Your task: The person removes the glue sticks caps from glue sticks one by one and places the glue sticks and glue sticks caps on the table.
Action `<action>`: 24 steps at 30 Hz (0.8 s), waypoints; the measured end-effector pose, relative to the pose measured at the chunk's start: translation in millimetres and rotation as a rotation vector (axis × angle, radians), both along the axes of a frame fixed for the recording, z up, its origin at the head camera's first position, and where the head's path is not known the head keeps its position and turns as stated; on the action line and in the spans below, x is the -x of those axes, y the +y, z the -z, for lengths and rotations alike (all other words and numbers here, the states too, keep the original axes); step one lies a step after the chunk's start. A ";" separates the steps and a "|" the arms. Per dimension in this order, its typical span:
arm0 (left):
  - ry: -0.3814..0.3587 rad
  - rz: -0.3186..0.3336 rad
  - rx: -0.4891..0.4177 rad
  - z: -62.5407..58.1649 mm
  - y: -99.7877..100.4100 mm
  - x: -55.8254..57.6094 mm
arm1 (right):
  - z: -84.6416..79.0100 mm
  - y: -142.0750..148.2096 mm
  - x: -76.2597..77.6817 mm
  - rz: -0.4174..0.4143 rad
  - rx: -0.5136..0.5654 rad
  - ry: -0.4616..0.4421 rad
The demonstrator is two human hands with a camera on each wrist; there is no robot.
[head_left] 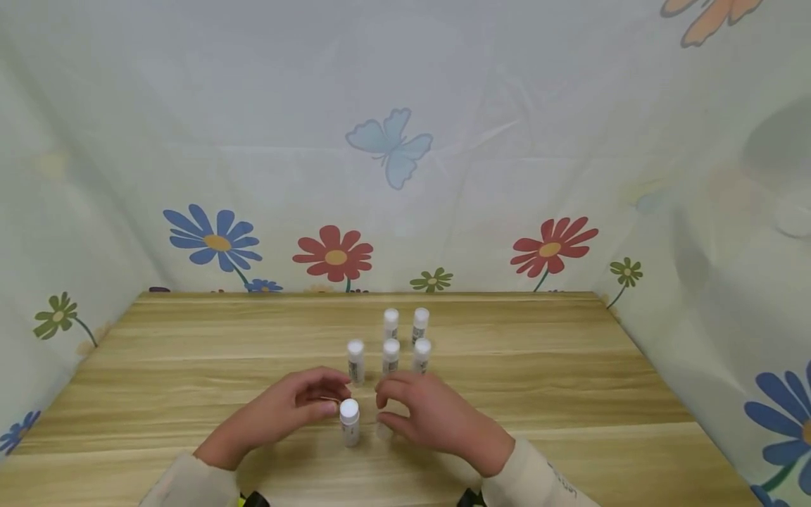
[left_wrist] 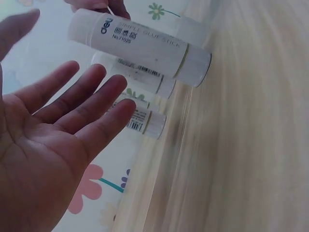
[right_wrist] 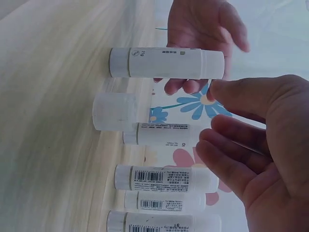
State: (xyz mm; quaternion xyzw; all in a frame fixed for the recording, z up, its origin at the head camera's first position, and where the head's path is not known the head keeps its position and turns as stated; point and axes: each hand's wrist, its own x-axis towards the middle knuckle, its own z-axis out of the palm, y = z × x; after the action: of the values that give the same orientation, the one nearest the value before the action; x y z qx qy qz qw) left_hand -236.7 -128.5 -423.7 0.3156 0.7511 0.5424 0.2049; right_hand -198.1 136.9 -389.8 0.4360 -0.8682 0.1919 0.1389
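Observation:
A white glue stick (head_left: 350, 422) stands upright at the front of the group, its printed label facing my left wrist camera. Beside it on the wood sits a small translucent cap (right_wrist: 115, 112), partly behind my right fingers in the head view. My left hand (head_left: 288, 408) is just left of the glue stick, fingers spread and loosely bent, with a bare palm in the left wrist view. Over the cap hovers my right hand (head_left: 431, 415), thumb and fingers apart and nothing between them.
Behind my hands several more glue sticks stand upright in loose rows, among them one at the left (head_left: 356, 362) and one at the back right (head_left: 420, 325). The wooden tabletop (head_left: 545, 366) meets a flower-printed curtain (head_left: 443, 204) at its back and sides.

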 end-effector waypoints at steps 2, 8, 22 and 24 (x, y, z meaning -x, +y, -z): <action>0.019 -0.024 0.013 -0.3 -0.7 2.7 | -1.3 -0.7 1.4 0.013 0.008 -0.004; 0.021 -0.112 0.022 0.2 0.1 11.6 | -4.5 -6.8 5.7 0.054 0.035 -0.003; 0.102 -0.272 0.084 13.2 10.8 33.7 | -1.7 -25.6 21.7 0.091 0.141 0.095; 0.107 -0.290 0.088 14.0 13.5 35.9 | -1.8 -29.2 24.4 0.095 0.155 0.110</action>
State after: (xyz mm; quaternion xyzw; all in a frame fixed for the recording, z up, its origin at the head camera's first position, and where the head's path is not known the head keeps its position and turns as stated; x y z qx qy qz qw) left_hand -272.6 -115.0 -437.7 0.2231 0.8217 0.5152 0.0977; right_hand -222.5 107.7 -388.1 0.3924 -0.8614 0.2274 0.2287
